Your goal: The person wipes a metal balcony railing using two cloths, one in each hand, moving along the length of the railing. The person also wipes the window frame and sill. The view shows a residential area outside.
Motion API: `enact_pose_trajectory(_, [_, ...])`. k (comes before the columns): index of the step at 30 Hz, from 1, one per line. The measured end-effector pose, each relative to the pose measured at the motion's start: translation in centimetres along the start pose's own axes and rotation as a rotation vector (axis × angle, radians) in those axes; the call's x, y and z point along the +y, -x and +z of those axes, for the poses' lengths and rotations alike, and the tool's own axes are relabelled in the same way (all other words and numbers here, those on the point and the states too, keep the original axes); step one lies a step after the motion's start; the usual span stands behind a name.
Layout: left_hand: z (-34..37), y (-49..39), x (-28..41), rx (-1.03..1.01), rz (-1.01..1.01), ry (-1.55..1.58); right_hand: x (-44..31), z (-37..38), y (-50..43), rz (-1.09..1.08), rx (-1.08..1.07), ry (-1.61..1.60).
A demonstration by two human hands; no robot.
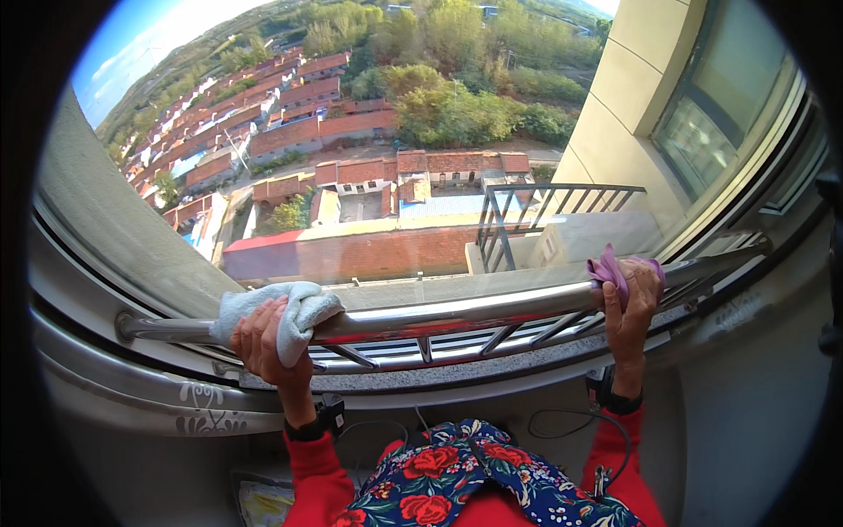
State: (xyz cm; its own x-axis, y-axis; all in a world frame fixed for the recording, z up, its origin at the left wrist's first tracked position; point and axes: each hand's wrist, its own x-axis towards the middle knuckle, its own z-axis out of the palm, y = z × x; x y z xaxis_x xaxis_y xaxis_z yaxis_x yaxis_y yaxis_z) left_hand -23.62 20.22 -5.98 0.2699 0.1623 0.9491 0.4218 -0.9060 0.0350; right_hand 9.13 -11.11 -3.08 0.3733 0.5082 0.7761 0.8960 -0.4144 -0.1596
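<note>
A polished metal guard rail [461,309] runs across a window in front of me. At its left part, my left hand [263,346] grips a folded pale blue terry cloth [306,316] draped over the rail. Farther right, my right hand [629,306] wraps a pink cloth [609,267] around the same rail. Both cloths touch the metal. Short slanted bars [425,349] join the top rail to a lower one, and the palms of both hands are hidden.
Below the rail lies a speckled stone sill [448,379]. Window glass and frame [79,257] stand close on the left. Outside are a black metal railing [500,230], a white outdoor unit [593,240] and red-roofed houses far below. Cables [560,421] hang near my wrists.
</note>
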Motion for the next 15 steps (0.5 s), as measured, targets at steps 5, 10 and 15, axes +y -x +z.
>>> enact_pose_trajectory(5, [0.2, 0.1, 0.1, 0.022, -0.021, -0.031, -8.9, 2.3, -1.1, -0.148, -0.134, -0.141])
enact_pose_trajectory(10, [0.1, -0.1, 0.2, 0.011, -0.029, -0.014, -16.2, 5.3, -1.7, -0.315, -0.230, -0.272])
enact_pose_trajectory(15, [0.1, -0.1, 0.1, -0.004, 0.003, -0.001, -18.2, 6.5, -2.0, -0.346, -0.188, -0.261])
